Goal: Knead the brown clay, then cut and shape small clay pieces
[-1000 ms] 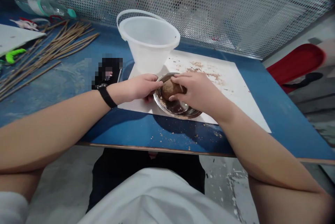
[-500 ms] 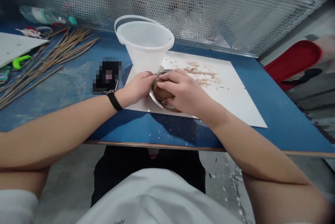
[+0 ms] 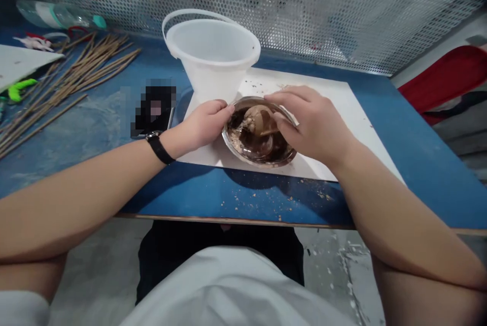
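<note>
A shiny metal bowl [image 3: 233, 149] sits on the near edge of a white board, with brown powder and a wet-looking dark layer inside. In it rests a rounded brown lump [image 3: 256, 119], its surface partly crumbly. My left hand [image 3: 209, 122] is closed on the bowl's left rim, thumb on top. Over the right side of the bowl, my right hand [image 3: 314, 120] has its fingers and thumb apart. Its thumb tip comes close to the lump; whether they touch I cannot tell. The right rim is partly hidden beneath this hand.
A white bucket [image 3: 213, 69] stands just behind the bowl on the white board [image 3: 353, 128]. Left of it lie a phone [image 3: 154, 112], thin brown sticks [image 3: 95, 69] and a plastic bottle [image 3: 61, 15]. Brown crumbs dot the blue table [image 3: 182, 194]. A perforated metal screen [image 3: 323, 16] closes the back.
My right hand has lifted off the brown lump and shifted right, uncovering the bowl's inside. My left hand stays on the rim. The whole view has shifted slightly.
</note>
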Available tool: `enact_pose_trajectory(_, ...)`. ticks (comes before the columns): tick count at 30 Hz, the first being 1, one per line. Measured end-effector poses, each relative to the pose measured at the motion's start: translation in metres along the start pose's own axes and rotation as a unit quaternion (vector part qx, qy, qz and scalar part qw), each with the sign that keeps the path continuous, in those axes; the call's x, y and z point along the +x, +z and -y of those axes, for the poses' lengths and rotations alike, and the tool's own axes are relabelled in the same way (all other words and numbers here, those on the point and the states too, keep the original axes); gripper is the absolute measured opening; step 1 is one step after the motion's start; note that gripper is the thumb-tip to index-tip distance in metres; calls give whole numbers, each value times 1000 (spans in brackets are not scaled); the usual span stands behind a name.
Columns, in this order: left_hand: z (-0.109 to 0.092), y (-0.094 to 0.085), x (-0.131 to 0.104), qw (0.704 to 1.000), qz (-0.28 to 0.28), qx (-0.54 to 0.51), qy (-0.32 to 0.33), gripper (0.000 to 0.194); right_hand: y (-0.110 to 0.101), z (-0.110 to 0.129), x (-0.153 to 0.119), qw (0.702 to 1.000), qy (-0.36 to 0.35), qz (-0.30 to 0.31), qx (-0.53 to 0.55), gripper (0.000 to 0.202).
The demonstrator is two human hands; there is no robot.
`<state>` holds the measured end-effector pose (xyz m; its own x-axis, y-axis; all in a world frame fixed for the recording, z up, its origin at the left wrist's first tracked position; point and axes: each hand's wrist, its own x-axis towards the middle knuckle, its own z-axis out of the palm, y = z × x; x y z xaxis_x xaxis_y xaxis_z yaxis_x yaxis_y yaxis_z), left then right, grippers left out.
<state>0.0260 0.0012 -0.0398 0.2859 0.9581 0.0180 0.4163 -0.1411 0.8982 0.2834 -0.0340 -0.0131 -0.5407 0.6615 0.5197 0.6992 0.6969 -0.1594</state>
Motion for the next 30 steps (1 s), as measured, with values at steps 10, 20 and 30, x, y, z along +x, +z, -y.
enact_pose_trajectory(10,-5,5,-1,997,-33,-69,-24,30,6,6,5,988,-18,131,83,36)
enact_pose_trajectory(20,-11,7,-3,992,-36,-114,-46,30,-8,-10,11,978,44,198,52,58)
enact_pose_trajectory(30,-4,20,-5,938,-45,-343,-31,35,-1,45,10,984,-49,168,44,53)
